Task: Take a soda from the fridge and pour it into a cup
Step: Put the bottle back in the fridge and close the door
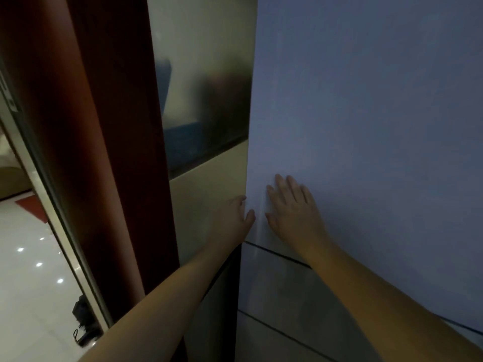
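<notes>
Head view: the fridge door (366,113), pale blue-grey, fills the frame from 12 to 4 o'clock; the right hand (292,212) lies flat on it near its left edge, fingers (281,182) spread apart; at 9 o'clock of that hand, the left hand (235,218) hooks round the door's edge, its fingertips hidden, so I cannot tell their grip; a dark red door frame (104,152) stands at 10 o'clock; no soda or cup shows.
</notes>
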